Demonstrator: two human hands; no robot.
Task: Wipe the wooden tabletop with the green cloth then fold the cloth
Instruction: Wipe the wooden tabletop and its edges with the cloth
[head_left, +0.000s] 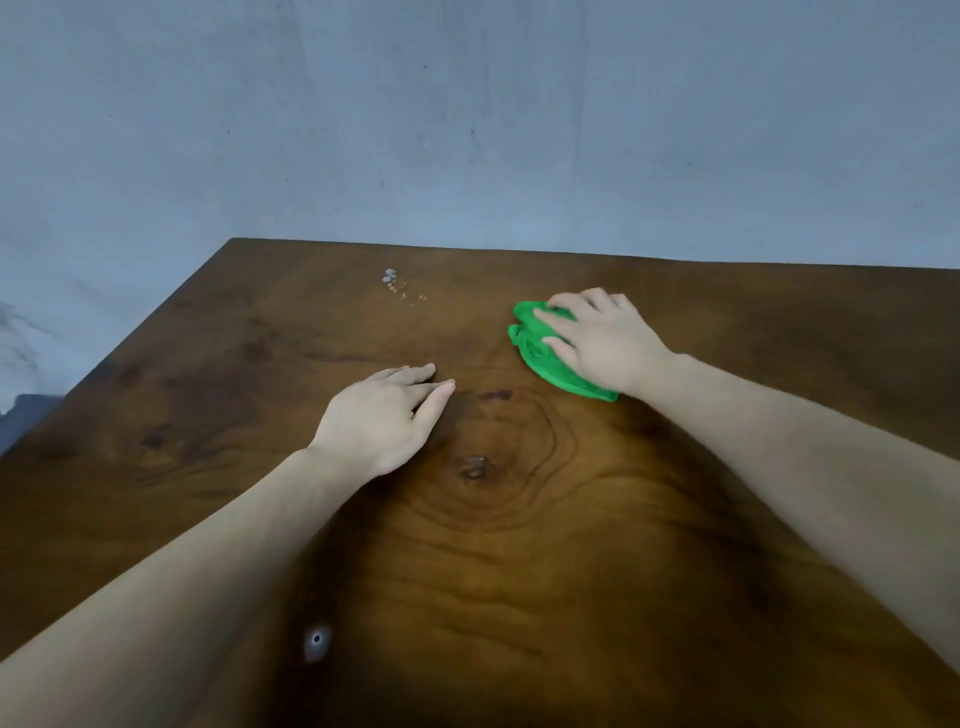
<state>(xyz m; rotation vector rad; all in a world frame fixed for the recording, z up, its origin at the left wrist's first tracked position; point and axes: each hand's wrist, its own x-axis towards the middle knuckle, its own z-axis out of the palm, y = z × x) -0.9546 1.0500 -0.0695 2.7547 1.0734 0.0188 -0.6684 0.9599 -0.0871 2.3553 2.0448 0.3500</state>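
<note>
A bunched green cloth (540, 348) lies on the dark wooden tabletop (519, 545), right of centre. My right hand (602, 340) presses flat on top of it, fingers spread over the cloth and pointing left. My left hand (387, 415) rests on the bare wood to the left, fingers together and holding nothing. A small patch of whitish droplets (397, 283) sits on the wood toward the far edge, left of the cloth.
A grey wall (467, 130) rises right behind the table's far edge. The table's left edge runs diagonally from the far corner toward me. A dark knot (474, 466) marks the wood near my left wrist, and a small pale spot (317, 640) lies close to me.
</note>
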